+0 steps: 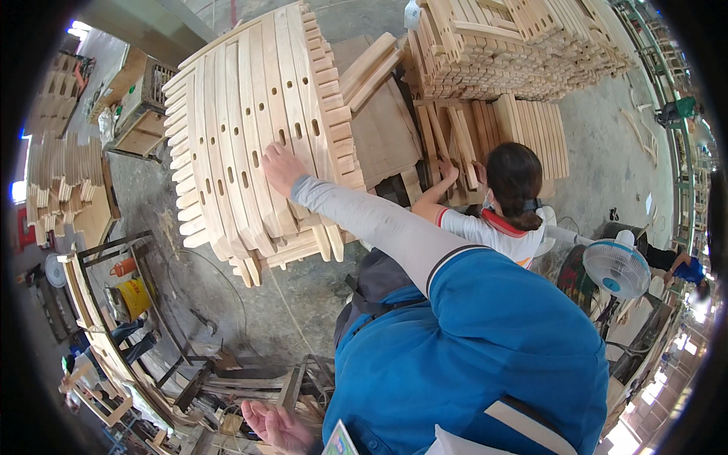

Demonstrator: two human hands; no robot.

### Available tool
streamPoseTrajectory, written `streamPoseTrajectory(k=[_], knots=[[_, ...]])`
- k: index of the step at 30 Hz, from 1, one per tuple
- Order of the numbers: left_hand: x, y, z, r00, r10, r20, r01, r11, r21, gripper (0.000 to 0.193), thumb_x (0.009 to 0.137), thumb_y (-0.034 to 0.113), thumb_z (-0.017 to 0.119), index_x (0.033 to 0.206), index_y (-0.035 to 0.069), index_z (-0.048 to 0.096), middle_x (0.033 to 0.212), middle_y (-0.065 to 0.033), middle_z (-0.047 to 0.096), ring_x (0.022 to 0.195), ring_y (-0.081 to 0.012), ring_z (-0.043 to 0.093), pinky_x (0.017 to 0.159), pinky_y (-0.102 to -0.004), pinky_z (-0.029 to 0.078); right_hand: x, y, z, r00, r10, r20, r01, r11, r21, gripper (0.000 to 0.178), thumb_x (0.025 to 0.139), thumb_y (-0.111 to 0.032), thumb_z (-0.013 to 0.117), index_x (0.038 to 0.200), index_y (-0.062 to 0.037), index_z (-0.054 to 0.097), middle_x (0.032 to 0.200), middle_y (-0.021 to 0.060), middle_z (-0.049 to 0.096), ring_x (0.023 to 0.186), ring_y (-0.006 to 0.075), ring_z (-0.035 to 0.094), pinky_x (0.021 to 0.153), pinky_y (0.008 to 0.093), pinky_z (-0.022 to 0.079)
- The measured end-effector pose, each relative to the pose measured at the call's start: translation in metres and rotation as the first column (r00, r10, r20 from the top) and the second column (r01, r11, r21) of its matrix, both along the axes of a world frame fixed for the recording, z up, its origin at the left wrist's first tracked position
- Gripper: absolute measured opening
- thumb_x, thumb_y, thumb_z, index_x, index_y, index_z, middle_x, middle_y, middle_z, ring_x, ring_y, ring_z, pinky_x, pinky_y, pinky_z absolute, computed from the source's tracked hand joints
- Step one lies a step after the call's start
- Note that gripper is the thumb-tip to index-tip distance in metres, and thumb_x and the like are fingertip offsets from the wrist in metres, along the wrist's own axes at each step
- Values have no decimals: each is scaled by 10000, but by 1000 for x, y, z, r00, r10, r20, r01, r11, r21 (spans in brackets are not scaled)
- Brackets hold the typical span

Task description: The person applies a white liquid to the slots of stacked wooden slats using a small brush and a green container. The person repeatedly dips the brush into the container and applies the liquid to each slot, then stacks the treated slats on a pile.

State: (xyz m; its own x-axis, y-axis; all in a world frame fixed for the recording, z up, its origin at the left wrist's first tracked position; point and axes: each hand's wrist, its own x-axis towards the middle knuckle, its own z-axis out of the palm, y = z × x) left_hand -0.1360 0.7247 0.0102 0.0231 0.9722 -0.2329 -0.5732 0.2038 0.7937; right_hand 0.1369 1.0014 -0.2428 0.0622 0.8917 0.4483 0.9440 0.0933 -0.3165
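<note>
A large stack of pale wooden slats (227, 144) with oval slots stands ahead, to the left of centre. My right hand (283, 171), its arm in a grey sleeve, reaches across to the top layer. Its bent fingers close on a wooden slat (296, 199) beside one of the slots; the fingertips are partly hidden. Low in the picture, my left hand (277, 428) is held away from the stack. The palm is turned up, its fingers are loosely curled and apart, and nothing is in it.
A co-worker (516, 189) handles wooden strips (459, 144) on a pile to the right. Behind are tall stacks of wooden parts (508, 53). A white fan (616, 267) stands at the right. A metal frame (144, 250) and a yellow bucket (133, 299) are at the left.
</note>
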Motion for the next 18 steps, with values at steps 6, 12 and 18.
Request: streamPoseTrajectory(k=[6, 12, 18], knots=[[27, 11, 8, 995, -3, -98, 18, 990, 143, 165, 830, 61, 492, 981, 14, 536, 1046, -138, 534, 1016, -261, 474, 875, -427, 369, -6, -1, -7, 999, -13, -41, 14, 999, 42, 201, 717, -144, 487, 816, 9, 571, 920, 173, 531, 999, 283, 446, 914, 331, 346], [75, 57, 17, 973, -218, -83, 228, 960, 160, 315, 815, 200, 458, 549, 105, 319, 602, -48, 365, 693, -205, 377, 846, -455, 355, -1, 1, -9, 995, -23, -96, 23, 1000, 3, 221, 732, -127, 464, 851, 31, 565, 978, 197, 512, 1026, 298, 425, 933, 341, 333], [131, 75, 35, 868, -477, -140, 489, 869, 74, 312, 820, 236, 445, 572, 50, 488, 760, -146, 545, 901, -310, 495, 866, -501, 342, -3, 3, -12, 998, -11, -60, 7, 998, -61, 227, 730, -123, 462, 866, 27, 563, 1019, 210, 494, 1032, 307, 421, 940, 329, 323]])
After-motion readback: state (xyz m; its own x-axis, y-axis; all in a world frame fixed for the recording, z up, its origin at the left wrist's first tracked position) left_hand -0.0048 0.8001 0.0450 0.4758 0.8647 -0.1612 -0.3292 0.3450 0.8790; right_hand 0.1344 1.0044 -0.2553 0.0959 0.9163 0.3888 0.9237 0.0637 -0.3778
